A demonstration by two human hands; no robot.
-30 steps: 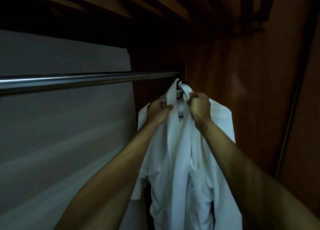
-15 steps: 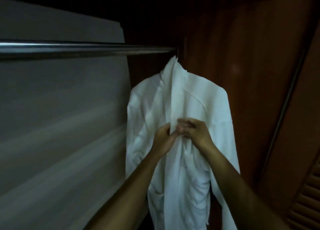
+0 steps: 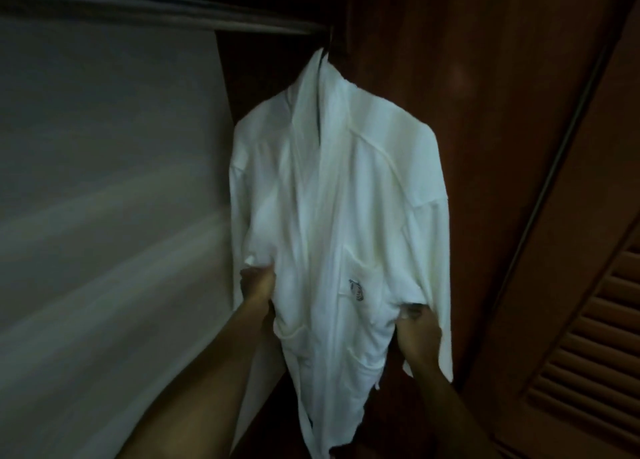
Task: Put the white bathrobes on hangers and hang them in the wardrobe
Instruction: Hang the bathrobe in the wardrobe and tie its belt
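I see the left hand [image 3: 258,282] in the lower middle of the frame, at the left edge of the white bathrobe [image 3: 339,216]. Its fingers go behind the cloth, so I cannot tell if they hold it or only touch it. The right hand [image 3: 417,327] is lower right of the centre, and its fingers are curled and pinch the robe fabric under the right sleeve. Both forearms come up from the bottom edge and cover a part of the robe's lower hem.

The bathrobe hangs in the centre of the frame, front side to me, with a small dark emblem [image 3: 356,289] on the chest pocket. Its collar goes up to the metal rail [image 3: 156,11], which runs from the upper left corner to the top centre. The hanger itself is hidden under the collar. Behind the robe is the dark brown wooden wall [image 3: 485,95] of the wardrobe. On the left a pale grey panel [image 3: 104,181] fills the frame. In the lower right corner there is a wooden louvred door [image 3: 588,347].
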